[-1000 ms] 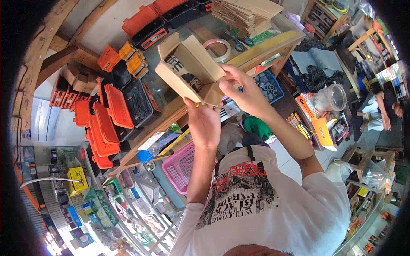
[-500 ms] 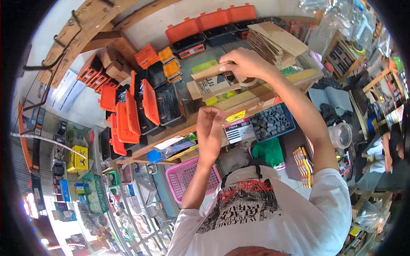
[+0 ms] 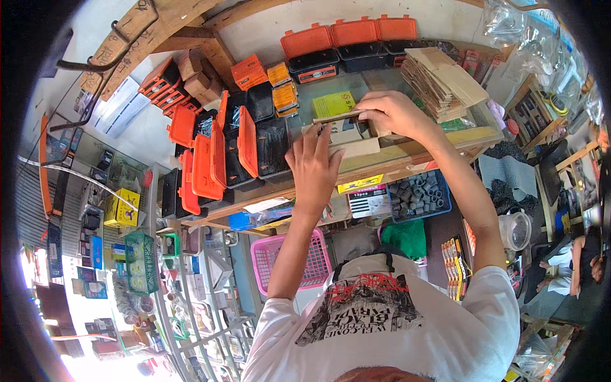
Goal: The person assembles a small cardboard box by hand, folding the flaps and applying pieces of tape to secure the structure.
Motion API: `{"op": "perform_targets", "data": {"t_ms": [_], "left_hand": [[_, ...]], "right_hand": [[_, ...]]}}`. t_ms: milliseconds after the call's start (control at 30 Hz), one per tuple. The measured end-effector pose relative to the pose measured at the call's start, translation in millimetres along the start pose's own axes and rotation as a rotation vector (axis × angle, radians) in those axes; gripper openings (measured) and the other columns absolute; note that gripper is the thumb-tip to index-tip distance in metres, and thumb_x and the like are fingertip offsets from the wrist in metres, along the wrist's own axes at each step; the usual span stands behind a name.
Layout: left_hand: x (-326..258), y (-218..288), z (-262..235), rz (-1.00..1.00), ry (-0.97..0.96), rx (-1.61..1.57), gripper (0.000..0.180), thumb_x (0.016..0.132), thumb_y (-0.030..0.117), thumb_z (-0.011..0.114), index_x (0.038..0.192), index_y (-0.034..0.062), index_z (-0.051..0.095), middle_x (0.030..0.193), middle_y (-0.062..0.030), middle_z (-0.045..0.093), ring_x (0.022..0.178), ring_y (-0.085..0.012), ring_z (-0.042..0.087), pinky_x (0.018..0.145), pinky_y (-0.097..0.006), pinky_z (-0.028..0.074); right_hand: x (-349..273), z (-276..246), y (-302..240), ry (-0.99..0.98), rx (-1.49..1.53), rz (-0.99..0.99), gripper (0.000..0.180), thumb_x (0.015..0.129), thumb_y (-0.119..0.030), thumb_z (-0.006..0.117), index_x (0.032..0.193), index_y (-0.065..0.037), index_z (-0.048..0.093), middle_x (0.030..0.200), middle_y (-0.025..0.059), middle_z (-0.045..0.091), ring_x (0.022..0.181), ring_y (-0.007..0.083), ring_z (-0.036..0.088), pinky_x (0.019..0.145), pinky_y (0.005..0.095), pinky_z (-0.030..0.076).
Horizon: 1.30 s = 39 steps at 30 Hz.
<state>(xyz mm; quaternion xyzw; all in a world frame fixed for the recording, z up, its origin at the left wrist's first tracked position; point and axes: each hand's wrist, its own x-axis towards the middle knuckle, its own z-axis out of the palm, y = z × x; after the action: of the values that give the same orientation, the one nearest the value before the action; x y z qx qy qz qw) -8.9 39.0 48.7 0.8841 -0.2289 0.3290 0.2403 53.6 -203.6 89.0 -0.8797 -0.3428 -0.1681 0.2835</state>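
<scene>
A small open cardboard box [image 3: 354, 148] lies on the glass-topped counter, with a dark printed pattern showing inside. My right hand [image 3: 396, 114] pinches its far rim near the right end, thumb and fingers closed on the cardboard. At the left end of the box is my left hand [image 3: 312, 162], its fingers stretched and apart and its fingertips lying over the end flap. Whether these fingertips press on the flap, I cannot tell. Just beyond the box lies a yellow-green packet [image 3: 333, 105] on the glass.
Black cases with raised orange lids [image 3: 247, 149] crowd the counter's left side. More orange-lidded cases [image 3: 313, 67] line the back. Flattened cardboard [image 3: 439, 83] is stacked at right. Below the counter edge are a blue tray of grey pipe fittings [image 3: 420, 196] and a pink basket [image 3: 259, 266].
My left hand has moved up to the box's left end, and its fingers have spread. The box sits lower and flatter on the counter; my right hand still holds its rim. The view has shifted.
</scene>
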Motion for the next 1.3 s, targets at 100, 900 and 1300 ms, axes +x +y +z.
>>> {"op": "perform_targets", "data": {"t_ms": [100,900,1300], "left_hand": [[2,0,6,-0.024,-0.06,-0.177,0.066,0.081,0.01,0.077,0.142,0.0098,0.05,0.134,-0.016,0.055,0.122,-0.0384,0.052,0.101,-0.048,0.042],[48,-5,2,-0.17,-0.428,0.042,0.08,0.085,0.019,0.077,0.153,0.002,0.038,0.137,-0.0219,0.056,0.129,-0.0436,0.052,0.107,-0.05,0.043],[53,-32,51,0.263,-0.195,-0.158,0.047,0.1,0.022,0.056,0.141,-0.0012,0.05,0.15,-0.0278,0.045,0.14,-0.0493,0.038,0.114,-0.053,0.036]], "right_hand": [[-6,-1,1,0.012,0.06,0.038,0.02,0.093,-0.018,0.066,0.106,-0.004,0.073,0.1,0.013,0.07,0.096,0.037,0.067,0.081,0.0449,0.053],[-13,11,-4,0.129,-0.406,0.034,0.064,0.085,-0.036,0.077,0.14,-0.01,0.057,0.149,0.0179,0.048,0.134,0.0406,0.045,0.113,0.0505,0.037],[-11,49,5,0.093,-0.268,0.092,0.057,0.098,-0.024,0.062,0.146,0.002,0.046,0.154,0.0222,0.042,0.143,0.0382,0.04,0.115,0.0435,0.038]]}}
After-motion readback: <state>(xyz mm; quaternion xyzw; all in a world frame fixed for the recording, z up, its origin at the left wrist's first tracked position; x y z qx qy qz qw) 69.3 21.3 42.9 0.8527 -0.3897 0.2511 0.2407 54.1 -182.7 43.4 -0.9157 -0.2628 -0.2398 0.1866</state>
